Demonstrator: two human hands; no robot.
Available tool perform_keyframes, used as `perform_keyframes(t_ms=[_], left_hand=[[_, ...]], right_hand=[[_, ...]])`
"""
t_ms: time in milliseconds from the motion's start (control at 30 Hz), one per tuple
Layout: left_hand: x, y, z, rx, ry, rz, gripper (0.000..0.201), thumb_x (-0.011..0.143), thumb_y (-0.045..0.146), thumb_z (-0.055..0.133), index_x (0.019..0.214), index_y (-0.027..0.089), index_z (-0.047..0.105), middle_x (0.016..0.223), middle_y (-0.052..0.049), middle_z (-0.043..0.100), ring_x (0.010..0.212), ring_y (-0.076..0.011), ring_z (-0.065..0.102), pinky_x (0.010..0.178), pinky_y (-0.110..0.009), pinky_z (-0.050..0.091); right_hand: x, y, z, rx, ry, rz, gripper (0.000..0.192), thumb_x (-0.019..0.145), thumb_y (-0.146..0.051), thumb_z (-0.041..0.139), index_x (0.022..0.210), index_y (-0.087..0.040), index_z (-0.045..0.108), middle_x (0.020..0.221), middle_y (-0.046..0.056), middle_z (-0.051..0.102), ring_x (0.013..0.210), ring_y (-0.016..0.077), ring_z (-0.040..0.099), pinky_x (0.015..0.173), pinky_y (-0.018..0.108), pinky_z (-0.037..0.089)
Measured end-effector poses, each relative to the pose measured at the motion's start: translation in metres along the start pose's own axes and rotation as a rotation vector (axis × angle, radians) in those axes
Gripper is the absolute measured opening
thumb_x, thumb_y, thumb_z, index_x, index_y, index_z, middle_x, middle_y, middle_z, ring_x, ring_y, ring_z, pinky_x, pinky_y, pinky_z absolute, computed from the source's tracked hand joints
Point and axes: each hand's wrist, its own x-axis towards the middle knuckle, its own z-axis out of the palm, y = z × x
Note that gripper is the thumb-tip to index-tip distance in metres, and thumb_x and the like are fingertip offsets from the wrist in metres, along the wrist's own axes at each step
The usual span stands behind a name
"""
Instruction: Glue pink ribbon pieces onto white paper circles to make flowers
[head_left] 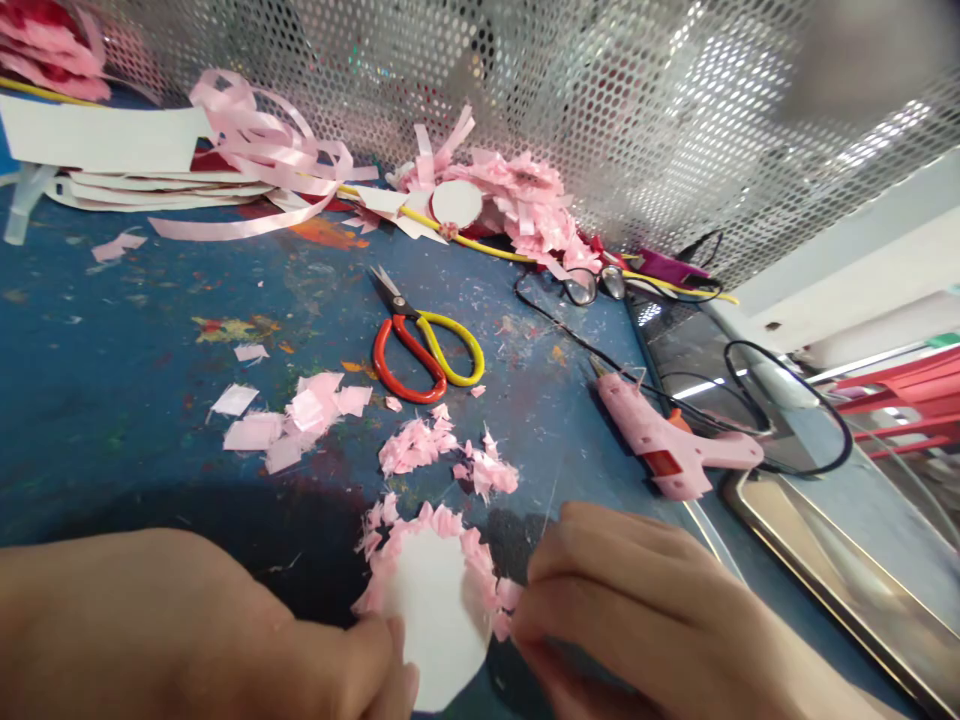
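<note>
The white paper disc (435, 620), fringed along its upper rim with pink ribbon petals (480, 560), lies at the near edge of the blue, paint-stained table (112, 400), between both hands. The left hand (195, 630) pinches the disc's lower left edge between thumb and fingers, while the right hand (637, 610) closes its fingertips on the petals at the disc's right rim, seemingly pinching one, though the contact is partly hidden. Just beyond the disc, loose pink petal scraps (442, 450) and flat pink ribbon squares (300, 415) lie scattered, leaving bare table to the left. The scissors (420, 345), with red and yellow handles, rest farther out, blades shut. The pink glue gun (667, 445) lies to the right near the table's edge, its black cord (795, 420) looping over a metal tray (840, 560), whose contents cannot be made out. A perforated metal screen (600, 110) bounds the far side, with ribbon coils (262, 150) and finished pink flowers (517, 200) heaped against it.
</note>
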Motion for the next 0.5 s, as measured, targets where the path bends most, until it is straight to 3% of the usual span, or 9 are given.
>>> perform_keyframes(t_ms=[267, 500], left_hand=[[0.000, 0.005, 0.001, 0.031, 0.018, -0.058, 0.029, 0.078, 0.027, 0.050, 0.102, 0.036, 0.065, 0.096, 0.004, 0.067, 0.078, -0.0158, 0.059, 0.072, -0.030, 0.056], [0.001, 0.004, 0.003, -0.083, 0.139, -0.231, 0.024, 0.079, 0.026, 0.056, 0.097, 0.034, 0.069, 0.101, 0.005, 0.069, 0.085, -0.0151, 0.062, 0.082, -0.027, 0.054]], right_hand=[[0.005, -0.002, 0.016, 0.018, -0.068, 0.007, 0.024, 0.088, -0.008, 0.043, 0.078, -0.017, 0.063, 0.075, 0.003, 0.060, 0.064, 0.0124, 0.050, 0.056, 0.024, 0.043], [0.003, 0.005, 0.000, 0.127, -0.099, -0.024, 0.018, 0.087, -0.010, 0.047, 0.077, -0.019, 0.060, 0.075, 0.001, 0.060, 0.065, 0.0111, 0.052, 0.056, 0.021, 0.043]])
